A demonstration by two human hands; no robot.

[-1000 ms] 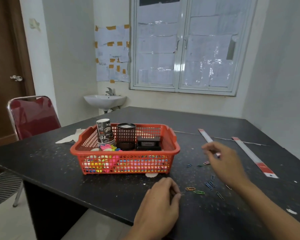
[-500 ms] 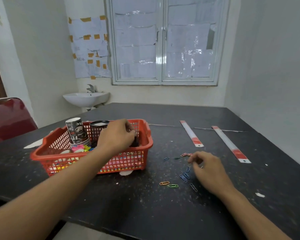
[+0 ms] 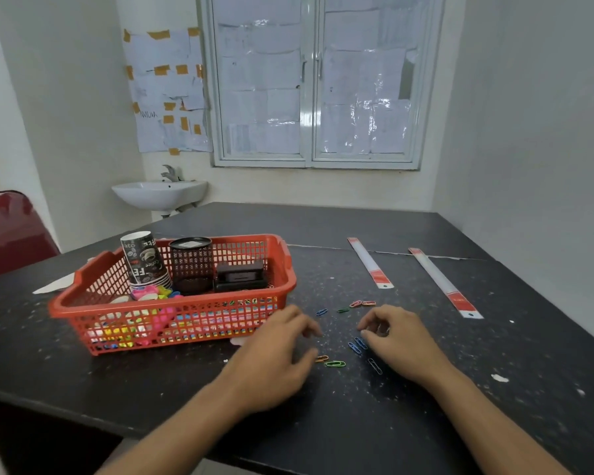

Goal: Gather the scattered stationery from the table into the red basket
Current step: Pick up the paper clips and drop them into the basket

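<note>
"At lower centre of the frame, how do the hands lie?"

"Left hand (image 3: 271,358) palm down over the black speckled table (image 3: 151,382), fingers loosely bent, gripping nothing I can see. Right hand (image 3: 400,342) beside it, thumb and forefinger curled toward each other. Whether they pinch anything, I cannot tell."

"Around them?"

"Red plastic mesh basket (image 3: 83,308) at left centre, holding stacked printed paper cups (image 3: 144,258), a black mesh pen cup (image 3: 191,264) and a black box (image 3: 240,275). White plastic rulers with red ends (image 3: 371,265) lie upper right, well apart from both hands."

"And the clips?"

"Blue paper clips (image 3: 357,345) just under the right thumb; an orange paper clip (image 3: 322,358) and a green paper clip (image 3: 335,363) just beside the left thumb. More coloured clips (image 3: 360,303) lie scattered above the fingertips."
</note>
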